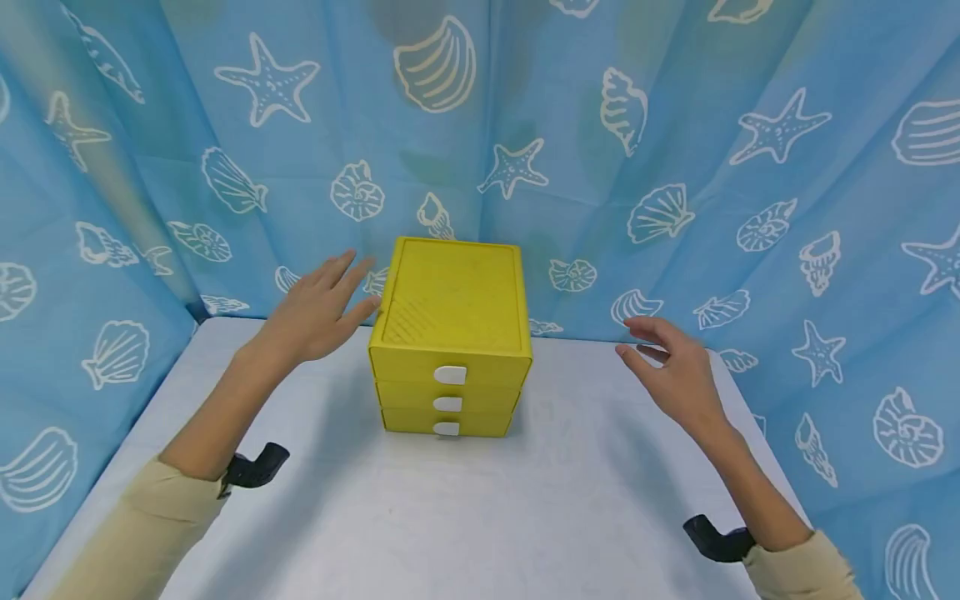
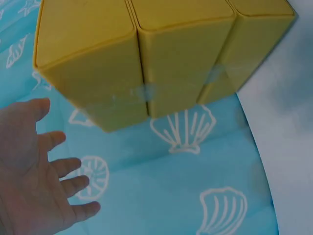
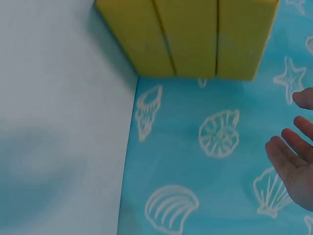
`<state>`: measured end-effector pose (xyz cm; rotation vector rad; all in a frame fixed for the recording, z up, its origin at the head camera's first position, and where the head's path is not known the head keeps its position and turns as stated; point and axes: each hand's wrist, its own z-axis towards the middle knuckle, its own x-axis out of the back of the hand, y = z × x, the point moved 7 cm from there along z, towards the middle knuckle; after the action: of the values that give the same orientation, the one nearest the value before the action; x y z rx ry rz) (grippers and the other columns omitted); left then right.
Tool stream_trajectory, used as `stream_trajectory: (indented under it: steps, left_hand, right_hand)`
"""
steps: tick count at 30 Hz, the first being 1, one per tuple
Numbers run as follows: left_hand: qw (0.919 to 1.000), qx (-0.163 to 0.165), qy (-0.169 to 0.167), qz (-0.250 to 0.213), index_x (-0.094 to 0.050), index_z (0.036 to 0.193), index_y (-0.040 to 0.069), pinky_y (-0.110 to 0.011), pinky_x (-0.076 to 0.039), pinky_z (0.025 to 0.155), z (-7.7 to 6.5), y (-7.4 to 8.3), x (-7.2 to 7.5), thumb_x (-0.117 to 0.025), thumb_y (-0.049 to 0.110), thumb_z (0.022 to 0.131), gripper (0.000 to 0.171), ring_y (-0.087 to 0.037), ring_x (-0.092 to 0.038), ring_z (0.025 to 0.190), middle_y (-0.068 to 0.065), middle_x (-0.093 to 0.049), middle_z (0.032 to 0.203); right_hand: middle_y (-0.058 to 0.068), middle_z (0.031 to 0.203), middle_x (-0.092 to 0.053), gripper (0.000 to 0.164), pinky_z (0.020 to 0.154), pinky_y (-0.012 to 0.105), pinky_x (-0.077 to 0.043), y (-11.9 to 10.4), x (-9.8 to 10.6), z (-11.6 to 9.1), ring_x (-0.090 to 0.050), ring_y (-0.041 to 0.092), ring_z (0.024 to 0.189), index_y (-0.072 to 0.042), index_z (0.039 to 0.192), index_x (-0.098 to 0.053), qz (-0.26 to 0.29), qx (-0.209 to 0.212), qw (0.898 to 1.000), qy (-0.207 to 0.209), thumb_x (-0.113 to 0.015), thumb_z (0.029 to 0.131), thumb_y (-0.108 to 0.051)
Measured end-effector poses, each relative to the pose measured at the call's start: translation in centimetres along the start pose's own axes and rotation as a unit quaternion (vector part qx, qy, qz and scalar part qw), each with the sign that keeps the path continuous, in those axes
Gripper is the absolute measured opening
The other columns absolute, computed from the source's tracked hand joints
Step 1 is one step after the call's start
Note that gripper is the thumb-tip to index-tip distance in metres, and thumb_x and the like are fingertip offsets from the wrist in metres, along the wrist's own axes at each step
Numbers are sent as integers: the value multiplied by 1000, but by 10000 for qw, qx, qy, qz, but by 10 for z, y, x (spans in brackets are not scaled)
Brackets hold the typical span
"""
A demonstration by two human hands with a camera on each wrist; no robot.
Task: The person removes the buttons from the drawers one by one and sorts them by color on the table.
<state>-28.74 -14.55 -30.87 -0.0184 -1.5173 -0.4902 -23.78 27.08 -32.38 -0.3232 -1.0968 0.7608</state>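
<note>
A yellow drawer box [image 1: 457, 296] with three stacked drawers stands upright at the back of the white table. Each drawer front carries a white tab handle [image 1: 450, 375], and all three drawers are pushed in. Just left of the box, my left hand [image 1: 318, 308] hovers with fingers spread, the thumb close to its upper edge; the left wrist view shows the palm [image 2: 29, 171] apart from the side wall. My right hand [image 1: 675, 371] floats farther off to the right, fingers slightly bent, holding nothing. In the right wrist view its fingers [image 3: 281, 152] are partly cut off.
The white table [image 1: 450, 517] extends in front of the box. A blue curtain [image 1: 570, 108] with white shells and starfish hangs behind and along both sides. Black wrist mounts [image 1: 258, 465] sit on both forearms.
</note>
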Motion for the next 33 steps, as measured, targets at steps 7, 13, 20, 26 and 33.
stream_trajectory:
  steps: [7, 13, 20, 26, 33]
  left_hand:
    - [9993, -121, -361, 1, -16, 162, 12, -63, -8, 116, 16, 13, -13, -37, 45, 108, 67, -44, -7, 149, -20, -8, 165]
    - [9978, 73, -653, 115, -13, 162, 14, -65, -5, 115, 28, 17, -19, -30, 49, 108, 68, -43, -3, 149, -18, -3, 166]
    - [9963, 107, -743, 412, -12, 162, 14, -64, -5, 115, 39, 23, -22, -29, 49, 108, 67, -40, -2, 150, -17, -2, 166]
    - [9951, 94, -806, 573, -13, 163, 17, -65, -3, 115, 44, 26, -27, -27, 52, 107, 67, -40, 2, 150, -15, 0, 166]
    - [9942, -193, -804, 681, -14, 163, 19, -64, -3, 116, 46, 27, -29, -25, 56, 106, 69, -37, 3, 151, -12, 0, 167]
  right_hand:
    - [11, 121, -68, 30, 88, 14, -48, -24, -17, -9, -64, 26, 114, 0, 122, -66, 980, -240, 9949, 2, -71, 95, -13]
    - [8, 118, -70, 28, 86, 17, -51, -43, -34, -17, -66, 20, 110, -2, 120, -68, 1392, -191, 9900, -86, -73, 93, -10]
    - [7, 117, -70, 29, 85, 23, -54, -61, -53, -25, -67, 15, 108, -6, 120, -69, 1855, -321, 9815, -355, -74, 91, -9]
    - [2, 114, -70, 27, 85, 26, -55, -77, -74, -29, -67, 14, 106, -9, 118, -70, 2098, -277, 9755, -601, -75, 91, -9]
    - [3, 112, -71, 27, 85, 28, -56, -89, -104, -32, -68, 17, 105, -9, 115, -71, 2419, -296, 9666, -795, -75, 89, -4]
